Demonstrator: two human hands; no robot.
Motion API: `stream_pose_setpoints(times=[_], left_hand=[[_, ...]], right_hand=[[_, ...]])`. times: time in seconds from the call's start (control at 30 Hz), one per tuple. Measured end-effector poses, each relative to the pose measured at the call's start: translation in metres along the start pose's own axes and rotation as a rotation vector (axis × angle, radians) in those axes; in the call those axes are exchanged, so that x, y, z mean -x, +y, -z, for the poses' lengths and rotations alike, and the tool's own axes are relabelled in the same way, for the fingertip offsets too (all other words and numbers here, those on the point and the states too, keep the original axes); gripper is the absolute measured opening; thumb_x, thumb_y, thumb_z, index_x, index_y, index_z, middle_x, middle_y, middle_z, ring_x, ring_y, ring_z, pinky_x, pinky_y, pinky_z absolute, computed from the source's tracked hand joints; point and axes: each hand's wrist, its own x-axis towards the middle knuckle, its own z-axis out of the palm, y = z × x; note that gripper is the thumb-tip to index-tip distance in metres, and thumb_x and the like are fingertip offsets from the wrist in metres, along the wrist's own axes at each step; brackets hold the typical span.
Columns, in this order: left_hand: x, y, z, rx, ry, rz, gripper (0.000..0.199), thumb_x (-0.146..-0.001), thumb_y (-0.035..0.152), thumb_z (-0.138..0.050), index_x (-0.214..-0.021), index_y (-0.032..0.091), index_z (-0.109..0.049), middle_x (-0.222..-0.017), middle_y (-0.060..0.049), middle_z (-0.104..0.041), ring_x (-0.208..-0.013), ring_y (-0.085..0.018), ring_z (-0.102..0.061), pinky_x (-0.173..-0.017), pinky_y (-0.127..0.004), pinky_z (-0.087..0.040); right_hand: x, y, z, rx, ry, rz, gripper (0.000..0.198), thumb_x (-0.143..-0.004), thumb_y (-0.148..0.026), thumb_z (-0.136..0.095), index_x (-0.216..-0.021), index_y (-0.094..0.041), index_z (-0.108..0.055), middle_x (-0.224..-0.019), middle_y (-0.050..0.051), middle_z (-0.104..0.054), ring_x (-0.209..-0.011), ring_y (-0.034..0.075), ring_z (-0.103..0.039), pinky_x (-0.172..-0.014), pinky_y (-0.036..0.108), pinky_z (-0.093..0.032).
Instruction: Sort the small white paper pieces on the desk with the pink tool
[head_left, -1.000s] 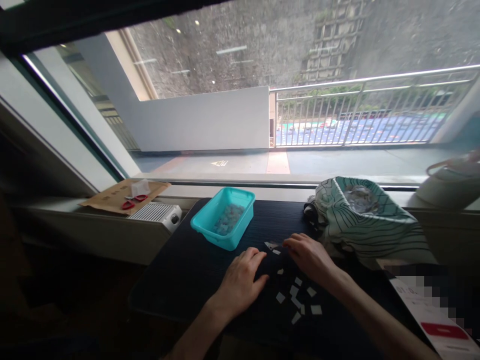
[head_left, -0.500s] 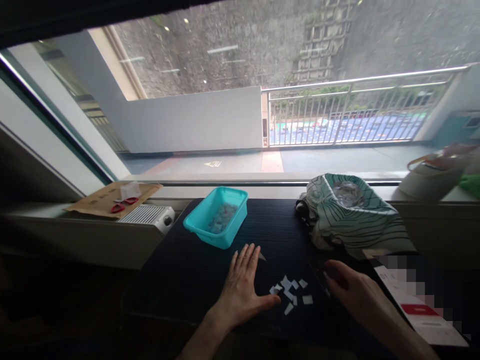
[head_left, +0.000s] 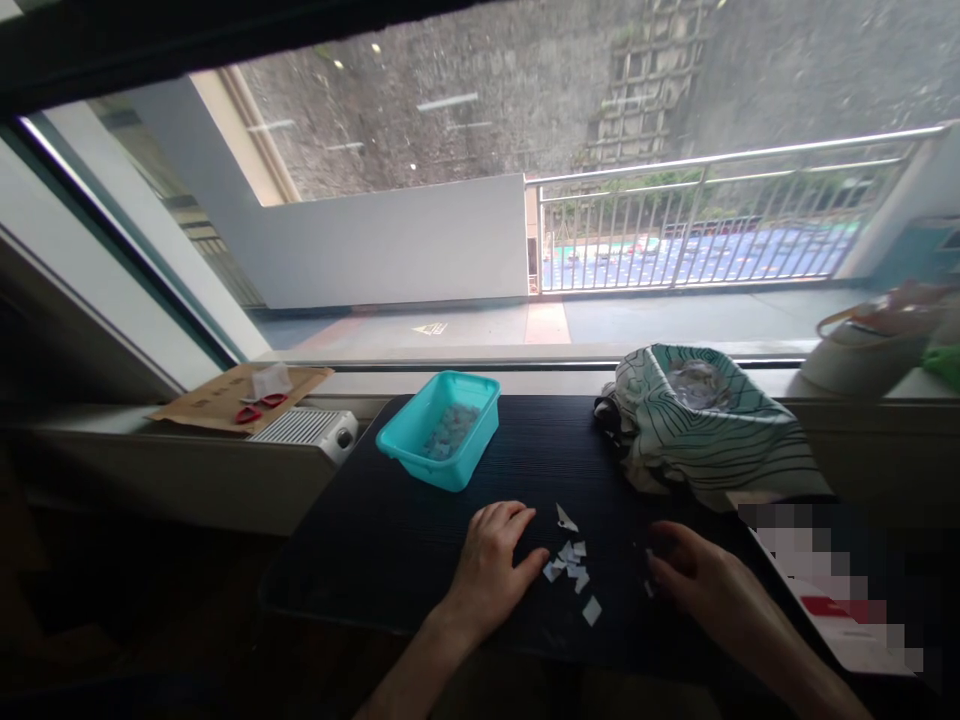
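Note:
My left hand [head_left: 491, 560] rests on the dark table [head_left: 352, 570], its fingers bent a little and the thumb apart, holding nothing. Right beside its thumb lies a loose cluster of small white paper pieces [head_left: 570, 562], with a pointed scrap [head_left: 566, 518] behind them and a diamond-shaped one [head_left: 592, 610] in front. Across the pile, my right hand [head_left: 686, 565] is closed, thumb against fingers. Something small and pale shows at its fingertips, too dark and blurred to name. Farther back stands a turquoise plastic basket [head_left: 401, 440] with many small pale pieces inside.
A bin lined with a patterned bag [head_left: 720, 440] stands at the back right, scraps inside. Red-handled scissors [head_left: 261, 408] lie on brown paper [head_left: 199, 397] at left, near a white heater [head_left: 300, 432]. A white and red sheet [head_left: 825, 607] lies right. A window runs behind.
My left hand has drawn its spread fingers in and shifted slightly right. The paper pieces lie closer together, and the pointed scrap has moved right. My right hand stays closed in nearly the same place.

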Motion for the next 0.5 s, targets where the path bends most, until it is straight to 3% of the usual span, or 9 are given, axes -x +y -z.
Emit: stream_pose_setpoints(times=[0.17,0.27,0.33,0.43,0.5], left_hand=[[-0.032,0.017,-0.009,-0.112,-0.013,-0.087,0.036,-0.080,0.030,-0.062,-0.116,0.025,-0.063,-0.105,-0.006,-0.060,-0.100,-0.022,-0.053,-0.090,-0.040,-0.043],[-0.044,0.024,-0.008,-0.175,-0.084,-0.101,0.017,-0.084,0.029,-0.056,-0.092,0.025,-0.071,-0.093,-0.005,-0.061,-0.091,-0.021,-0.055,-0.083,-0.039,-0.044],[-0.043,0.024,-0.004,-0.163,-0.105,-0.085,0.019,-0.085,0.025,-0.053,-0.082,0.023,-0.071,-0.088,-0.004,-0.062,-0.088,-0.021,-0.056,-0.081,-0.039,-0.045],[-0.028,0.019,-0.003,-0.018,-0.070,-0.053,0.019,-0.083,0.020,-0.053,-0.090,0.021,-0.071,-0.102,-0.006,-0.064,-0.101,-0.023,-0.056,-0.090,-0.040,-0.044],[-0.013,0.017,-0.011,0.134,0.000,-0.015,0.033,-0.082,0.023,-0.054,-0.113,0.018,-0.064,-0.126,-0.010,-0.057,-0.123,-0.026,-0.046,-0.105,-0.043,-0.036]], right_hand=[[0.007,-0.010,-0.005,-0.017,-0.022,0.005,0.044,-0.081,-0.042,-0.046,-0.116,-0.018,-0.060,-0.070,0.001,-0.070,-0.064,0.019,-0.066,-0.056,0.027,-0.044],[0.009,-0.015,-0.002,0.007,-0.046,0.010,0.044,-0.082,-0.040,-0.046,-0.117,-0.018,-0.060,-0.072,0.001,-0.071,-0.066,0.019,-0.066,-0.057,0.026,-0.044],[0.012,-0.011,0.001,0.034,-0.059,-0.009,0.046,-0.081,-0.038,-0.047,-0.119,-0.018,-0.060,-0.072,0.001,-0.071,-0.068,0.020,-0.067,-0.057,0.026,-0.044],[0.018,-0.005,0.001,0.027,-0.054,-0.047,0.053,-0.080,-0.035,-0.047,-0.127,-0.013,-0.055,-0.071,0.002,-0.071,-0.065,0.019,-0.067,-0.057,0.026,-0.045],[0.022,-0.008,-0.003,-0.024,-0.091,-0.073,0.058,-0.081,-0.033,-0.046,-0.134,-0.009,-0.048,-0.069,0.001,-0.071,-0.057,0.017,-0.065,-0.055,0.025,-0.045]])
